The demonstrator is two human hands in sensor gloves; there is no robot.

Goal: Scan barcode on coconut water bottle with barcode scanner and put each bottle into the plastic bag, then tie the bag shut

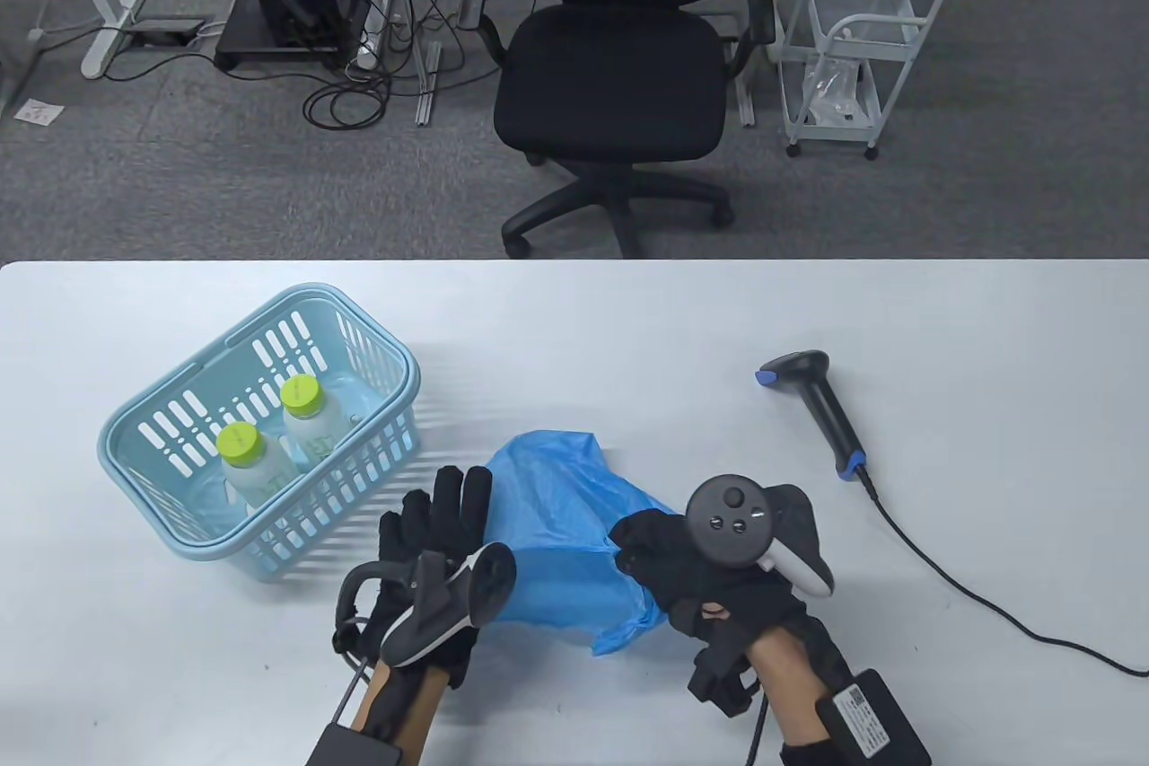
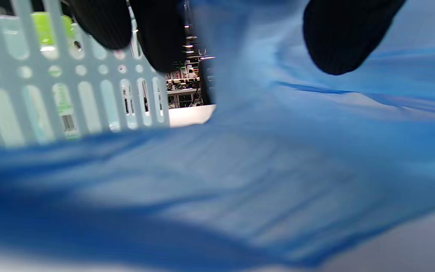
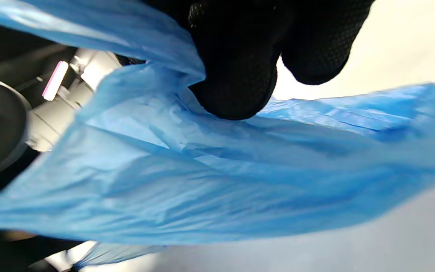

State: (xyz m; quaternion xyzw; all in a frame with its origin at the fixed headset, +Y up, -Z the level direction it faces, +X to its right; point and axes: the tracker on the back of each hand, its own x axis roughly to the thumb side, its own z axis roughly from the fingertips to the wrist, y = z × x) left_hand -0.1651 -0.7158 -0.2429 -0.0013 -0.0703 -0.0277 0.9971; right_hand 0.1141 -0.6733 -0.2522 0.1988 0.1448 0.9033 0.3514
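Remote op, bench in foreground: my right hand [image 1: 718,568] pinches the rim of the blue plastic bag [image 1: 561,523], film caught between curled fingertips [image 3: 236,87] per the right wrist view. My left hand [image 1: 431,550] has its fingers straight, spread w/ the film draped against them; the left wrist view shows nothing pinched.

The bag lies crumpled on the bench between both hands, mouth toward me. It looks thin, limp and slick, so I judge it'll collapse unless held at the rim on two sides; best grip is the handle loops.

Just beyond on the left, the pale blue basket [image 1: 193,407] holds two coconut water bottles [image 1: 256,465], upright w/ green caps. They look full, so fairly heavy and smooth; I'd take each round the body below the cap.

Farther right, the barcode scanner [image 1: 821,407] lies on its side, cable trailing off, well apart from both hands. Nothing scanned or bagged yet, by my read.
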